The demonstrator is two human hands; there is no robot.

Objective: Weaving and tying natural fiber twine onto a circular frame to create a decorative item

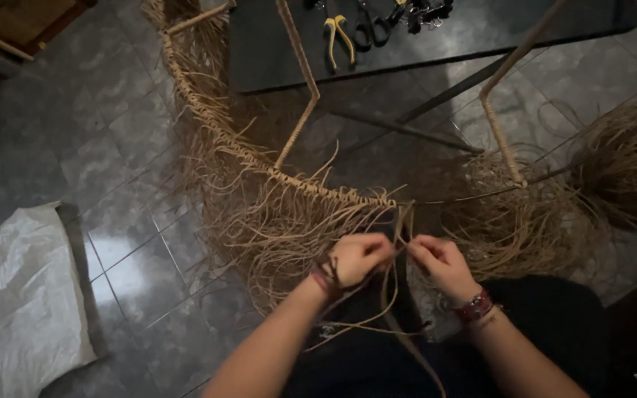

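At lower centre of the frame, the left hand (357,258) and right hand (440,264) pinch a tan flat rattan strand (405,221) just below the curved, partly wrapped metal frame rim (274,171). Loose tan strands (274,236) hang over the grey tiled floor (75,133). Yellow-handled pliers (339,37) lie on the dark worktop (481,29) at top centre; a white plastic sack (27,295) sits lower left.

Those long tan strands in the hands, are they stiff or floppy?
Probably floppy: the strands droop and curl below the left hand and right hand. Likely light too, since thin fingertip pinches hold them. They look tangly.
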